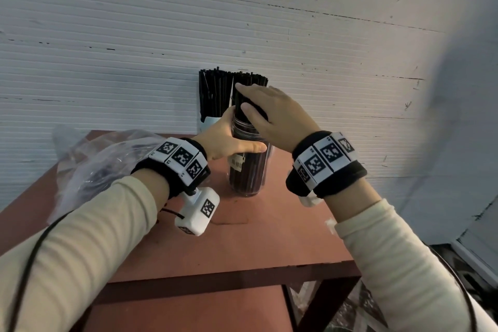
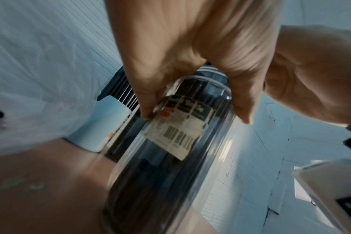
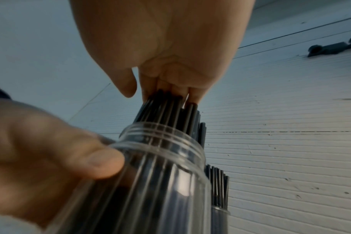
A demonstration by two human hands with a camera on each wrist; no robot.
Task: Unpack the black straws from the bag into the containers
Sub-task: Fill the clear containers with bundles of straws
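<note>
A clear plastic jar packed with black straws stands on the red-brown table. My left hand grips the jar just below its threaded neck, thumb across the front. My right hand lies over the straws' tops with straight fingers pressing on them and the thumb beside the bundle. Behind the jar, against the wall, a second container holds more black straws. The crumpled clear bag lies to the left.
The white ribbed wall rises right behind both containers. The table's front edge and right edge are near. Bare tabletop lies in front of the jar and to its right.
</note>
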